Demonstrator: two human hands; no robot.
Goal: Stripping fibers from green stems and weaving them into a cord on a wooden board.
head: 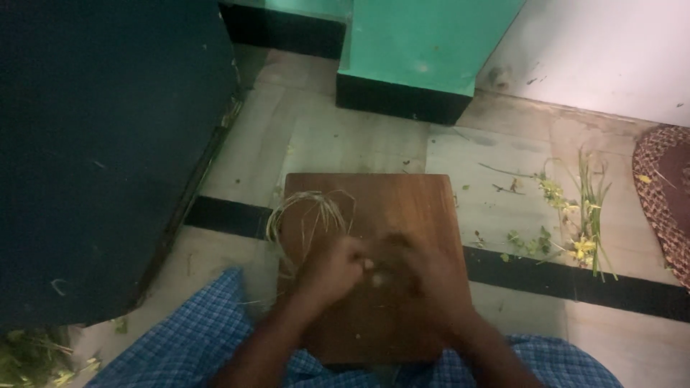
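Note:
My left hand and my right hand meet over a brown wooden board that rests on my lap. Both hands are blurred by motion and their fingers are curled together around something small and pale between them; what it is cannot be told. A loose coil of thin dry straw-like fibre lies on the board's far left corner, with strands that run toward my left hand. My blue checked garment shows below the board.
A dark blue cabinet stands at the left. A green step with a black base lies ahead. Green stems and yellow flower scraps litter the tiled floor at the right, beside a woven mat. More greenery lies bottom left.

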